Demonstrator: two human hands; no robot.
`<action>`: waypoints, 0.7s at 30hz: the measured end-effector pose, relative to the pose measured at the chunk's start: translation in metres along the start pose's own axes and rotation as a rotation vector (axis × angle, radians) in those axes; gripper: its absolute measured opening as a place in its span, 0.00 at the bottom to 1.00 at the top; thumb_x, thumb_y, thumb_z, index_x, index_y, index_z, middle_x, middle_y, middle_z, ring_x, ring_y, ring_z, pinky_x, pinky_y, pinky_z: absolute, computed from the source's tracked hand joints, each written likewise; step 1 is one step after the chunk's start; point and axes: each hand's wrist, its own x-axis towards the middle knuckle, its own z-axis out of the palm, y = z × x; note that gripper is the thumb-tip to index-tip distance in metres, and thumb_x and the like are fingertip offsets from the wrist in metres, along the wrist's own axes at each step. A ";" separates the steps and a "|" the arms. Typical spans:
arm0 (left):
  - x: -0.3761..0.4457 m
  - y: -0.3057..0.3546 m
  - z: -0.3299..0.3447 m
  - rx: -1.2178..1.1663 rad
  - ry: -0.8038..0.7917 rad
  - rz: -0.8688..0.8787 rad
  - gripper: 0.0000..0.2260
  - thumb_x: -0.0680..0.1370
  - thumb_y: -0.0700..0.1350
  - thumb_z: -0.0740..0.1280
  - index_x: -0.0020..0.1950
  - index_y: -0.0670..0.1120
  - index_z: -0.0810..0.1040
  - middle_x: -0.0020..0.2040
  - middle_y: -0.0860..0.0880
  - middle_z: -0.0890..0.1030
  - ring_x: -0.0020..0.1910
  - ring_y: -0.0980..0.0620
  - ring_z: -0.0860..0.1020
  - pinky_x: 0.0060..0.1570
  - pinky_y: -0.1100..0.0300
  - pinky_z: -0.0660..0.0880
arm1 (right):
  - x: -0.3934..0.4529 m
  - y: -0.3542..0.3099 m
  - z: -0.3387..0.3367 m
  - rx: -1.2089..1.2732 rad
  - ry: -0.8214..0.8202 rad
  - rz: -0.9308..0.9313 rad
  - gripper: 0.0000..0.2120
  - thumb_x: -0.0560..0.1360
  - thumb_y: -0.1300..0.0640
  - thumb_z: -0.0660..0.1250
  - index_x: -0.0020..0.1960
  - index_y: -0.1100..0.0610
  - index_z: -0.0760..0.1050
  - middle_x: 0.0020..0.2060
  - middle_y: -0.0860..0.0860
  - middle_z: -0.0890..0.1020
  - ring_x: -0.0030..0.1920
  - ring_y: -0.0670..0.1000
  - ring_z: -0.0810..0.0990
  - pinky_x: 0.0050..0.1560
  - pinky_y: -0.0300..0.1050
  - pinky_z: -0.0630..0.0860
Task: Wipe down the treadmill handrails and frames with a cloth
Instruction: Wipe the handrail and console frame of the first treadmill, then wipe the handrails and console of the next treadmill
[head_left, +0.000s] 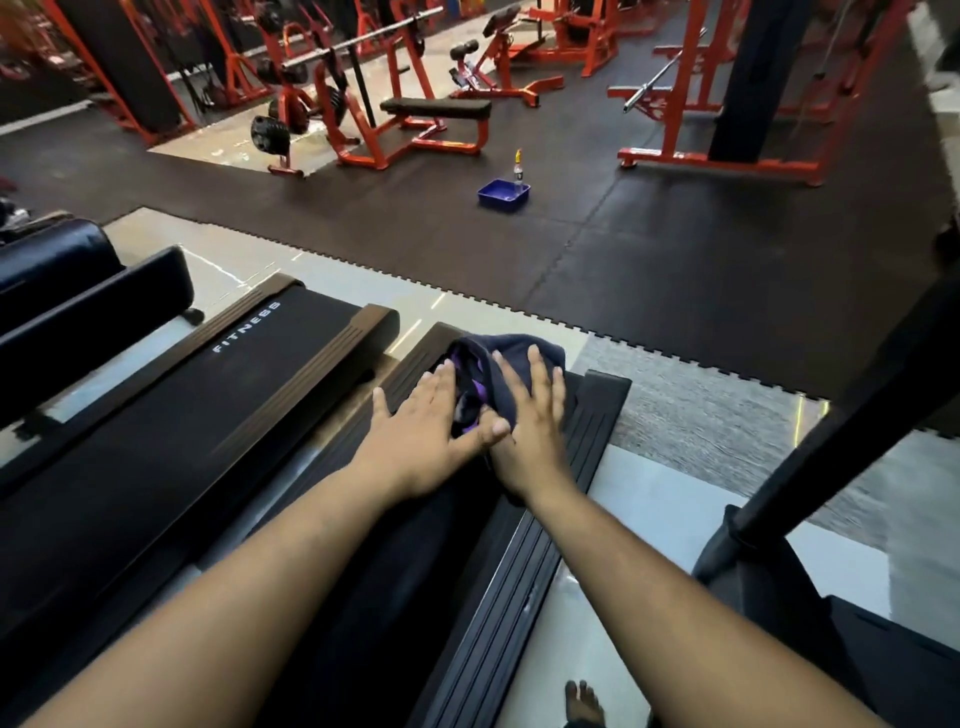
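A dark navy cloth (519, 358) with purple patches lies bunched on the rear end of the treadmill deck (395, 545) in front of me. My left hand (421, 431) presses flat on the cloth's left side and the ribbed left side rail, fingers straight. My right hand (535, 421) lies flat on top of the cloth, fingers spread and straight. The left thumb touches the right hand's base. The ribbed right side rail (550, 525) runs beside my right forearm.
A second treadmill (208, 374) marked FITNESS stands to the left. A black frame post (857, 415) slants up at the right. A blue tub (504, 195) and a spray bottle (518, 166) sit on the rubber floor ahead, before orange benches (436, 124) and racks. A bare foot (584, 704) shows below.
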 end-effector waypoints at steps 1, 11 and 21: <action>0.014 0.000 -0.002 -0.059 0.014 -0.022 0.58 0.63 0.84 0.40 0.85 0.51 0.42 0.85 0.50 0.54 0.83 0.51 0.52 0.77 0.33 0.41 | 0.010 -0.001 -0.007 -0.037 -0.024 -0.003 0.35 0.74 0.33 0.56 0.80 0.35 0.57 0.83 0.41 0.44 0.82 0.51 0.41 0.77 0.63 0.57; 0.083 0.026 -0.013 -1.155 0.159 0.017 0.25 0.74 0.61 0.73 0.65 0.49 0.79 0.56 0.47 0.87 0.56 0.46 0.85 0.58 0.43 0.81 | 0.058 -0.011 -0.059 -0.277 0.005 -0.210 0.37 0.73 0.34 0.71 0.79 0.39 0.64 0.83 0.48 0.51 0.80 0.55 0.51 0.77 0.59 0.55; 0.212 0.079 -0.037 -1.366 0.246 0.010 0.08 0.80 0.37 0.69 0.57 0.47 0.81 0.53 0.47 0.87 0.54 0.46 0.85 0.53 0.52 0.82 | 0.190 0.042 -0.134 0.172 0.102 0.103 0.37 0.76 0.42 0.72 0.81 0.43 0.59 0.82 0.46 0.52 0.80 0.51 0.57 0.78 0.55 0.63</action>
